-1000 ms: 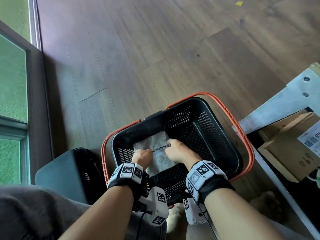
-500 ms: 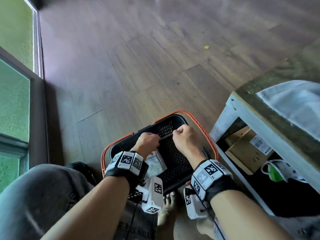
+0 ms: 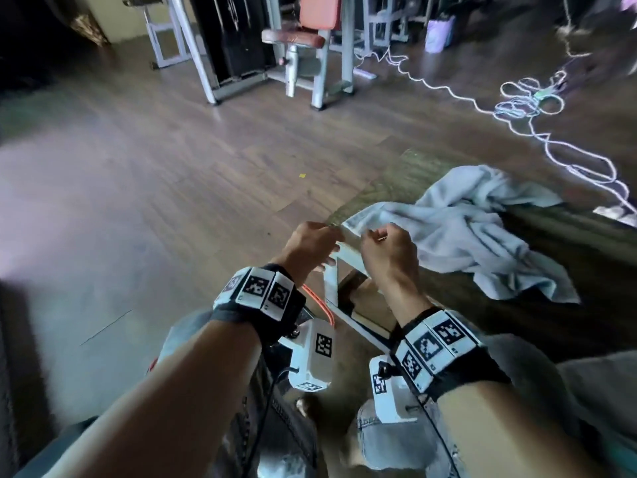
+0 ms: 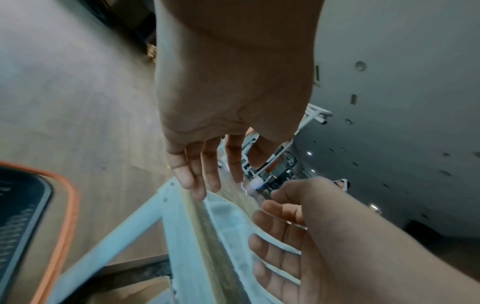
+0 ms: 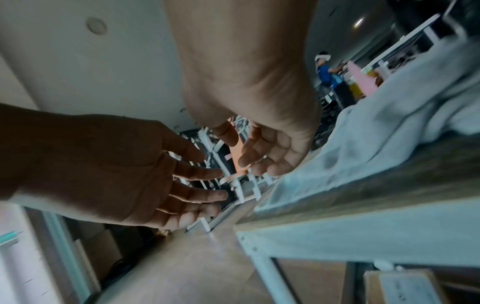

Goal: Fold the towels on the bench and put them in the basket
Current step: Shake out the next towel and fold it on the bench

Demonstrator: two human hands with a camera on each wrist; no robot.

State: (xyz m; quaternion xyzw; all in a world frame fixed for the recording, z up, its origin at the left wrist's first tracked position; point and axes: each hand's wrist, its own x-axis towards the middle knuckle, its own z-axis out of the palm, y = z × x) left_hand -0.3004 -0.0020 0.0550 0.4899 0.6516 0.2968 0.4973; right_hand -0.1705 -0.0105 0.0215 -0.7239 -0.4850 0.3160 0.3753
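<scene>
A crumpled pale grey towel (image 3: 465, 236) lies on the wooden bench (image 3: 396, 181), one corner reaching the bench's near-left corner. My left hand (image 3: 312, 236) and right hand (image 3: 386, 246) hover side by side at that corner, fingers loose and holding nothing. In the left wrist view the left hand (image 4: 202, 174) has straight fingers just above the towel (image 4: 228, 226) edge, and the right hand (image 4: 280, 236) is half curled beside it. I cannot tell if either touches the cloth. The black basket (image 4: 23, 205) with its orange handle (image 3: 319, 300) stands on the floor below left.
A cardboard box (image 5: 405, 288) sits under the bench's white frame (image 5: 337, 240). A weight machine (image 3: 310, 29) with an orange seat stands beyond on the wood floor. White cable (image 3: 517, 108) loops across the floor at the right. My knees (image 3: 396, 443) are low in the head view.
Both hands left the folded towel in the basket, rose out of it and came up to the bench corner by the crumpled towel. The head view swung up from the basket.
</scene>
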